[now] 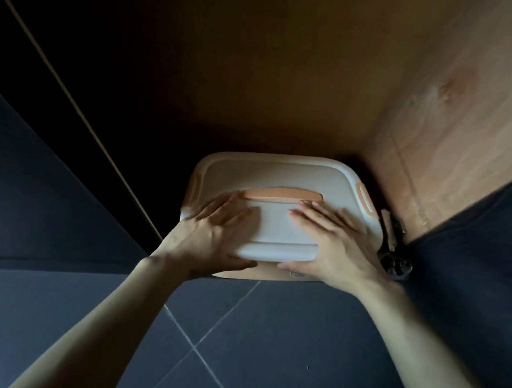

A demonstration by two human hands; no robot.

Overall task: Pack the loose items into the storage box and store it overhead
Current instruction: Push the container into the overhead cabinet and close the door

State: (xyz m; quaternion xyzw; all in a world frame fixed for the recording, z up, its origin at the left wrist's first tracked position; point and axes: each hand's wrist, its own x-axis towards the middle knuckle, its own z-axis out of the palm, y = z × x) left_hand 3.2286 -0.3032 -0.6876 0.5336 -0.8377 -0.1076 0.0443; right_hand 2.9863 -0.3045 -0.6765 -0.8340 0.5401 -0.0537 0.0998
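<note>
- Wood is all around: the brown cupboard (294,70) is the biggest thing, with a dark inside behind the storage box and a lighter wood wall (467,122) just to the right of the box.
- Dark grey doors (42,185) sit below and to the left of the box, with thin pale lines between them.
- My two bare arms reach up to the box from below it.
- White and shut, the storage box (281,180) sits up in the cupboard, in the right corner, close to the wood wall. Its near edge sticks out over the shelf edge toward me.
- My left hand (212,230) lies flat on the left part of the lid, fingers spread, thumb hooked under the near edge. It is not squeezing anything.
- My right hand (332,240) lies flat on the right part of the lid, fingers spread, thumb under the near edge too.
- An orange handle (283,195) runs left to right across the lid, just past my fingertips.
- Small orange clips (364,198) sit on both short sides of the box.
- A metal hinge (393,247) sits just right of the box.
- The box runs long from left to right, and the way in is straight away from my fingers. Both hands look about equally near, so I think I should push evenly.
- A tiny mark is on the near side of the box, too small to read.
</note>
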